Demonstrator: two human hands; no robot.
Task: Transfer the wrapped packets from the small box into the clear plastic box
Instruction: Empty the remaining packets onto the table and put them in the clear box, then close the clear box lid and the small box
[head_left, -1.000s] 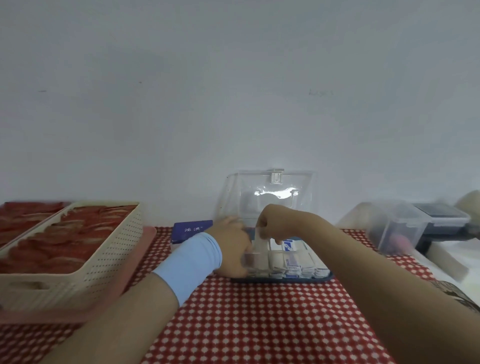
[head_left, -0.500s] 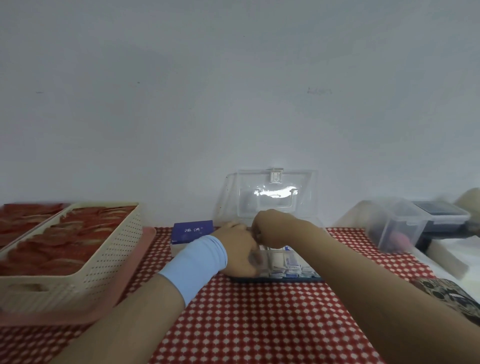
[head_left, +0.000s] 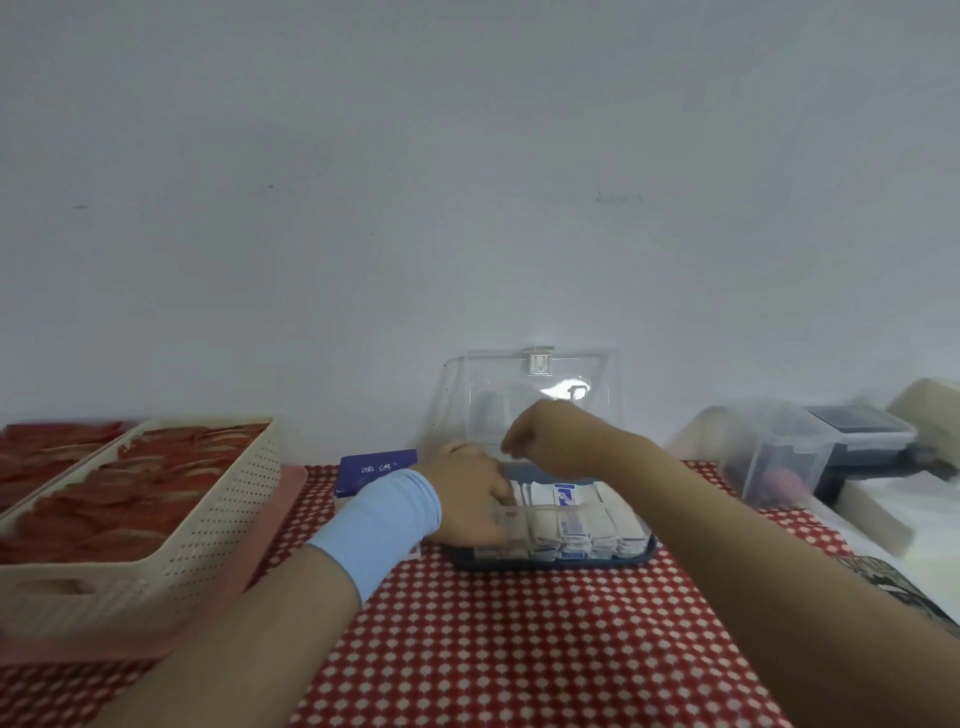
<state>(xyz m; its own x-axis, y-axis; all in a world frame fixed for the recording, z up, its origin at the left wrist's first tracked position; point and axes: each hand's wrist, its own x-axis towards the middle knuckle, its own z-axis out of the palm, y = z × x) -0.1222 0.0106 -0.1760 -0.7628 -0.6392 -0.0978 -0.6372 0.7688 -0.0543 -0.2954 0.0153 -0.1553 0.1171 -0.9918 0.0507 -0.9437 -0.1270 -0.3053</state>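
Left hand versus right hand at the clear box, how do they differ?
The left hand has a light blue sleeve at its wrist; the right hand has a bare forearm. The left hand lies low at the left end of the clear plastic box, against the wrapped packets; the right hand hovers above them, fingers curled downward. Both are at that box.

1. Table (head_left: 519, 649): red-white check cloth, running from near edge to far wall.
2. Centre, far: clear plastic box (head_left: 550, 564), dark base flat on cloth, lid up vs. wall.
3. Just left of that: small blue box (head_left: 376, 470), flat on cloth, right end hidden.
4. Left side: pink tray (head_left: 291, 499) on cloth, w/ cream perforated basket (head_left: 228, 519) sitting on it.
5. Right, far: clear lidded container (head_left: 779, 467) at cloth's edge, blurred, contents unclear.
6. Second basket w/ red items at far left, mostly cut off.
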